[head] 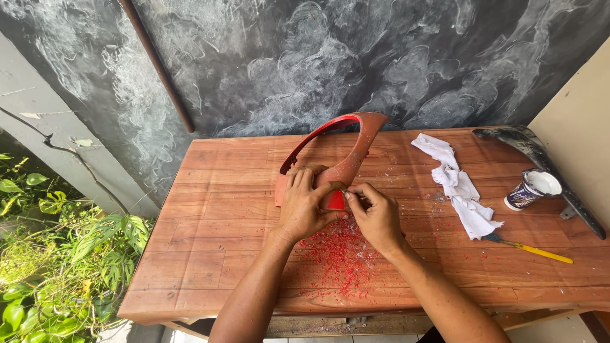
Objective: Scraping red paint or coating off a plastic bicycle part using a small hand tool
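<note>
Our left hand [305,206] is pressing down on the near end of the red curved panel [340,162], the fingers closed over it and holding it steady on the wooden table [210,254]. Our right hand [376,216] is pinching something small against the bright red patch at that end; it is probably a blade or scraper, but the tool is too small for us to be sure. Both forearms are coming in from the near edge and the wrists are meeting over the work.

Many red chips [340,254] are lying on the table just below our hands, so we are judging that a good part of the scraping is done. The rest of the panel, arching away from us, is looking dull and not yet worked.

Farther right, a white rag [457,184], a yellow-handled tool [530,249] and a small cup [532,188] are lying. Behind them a dark panel [540,159] is resting near the wall.
</note>
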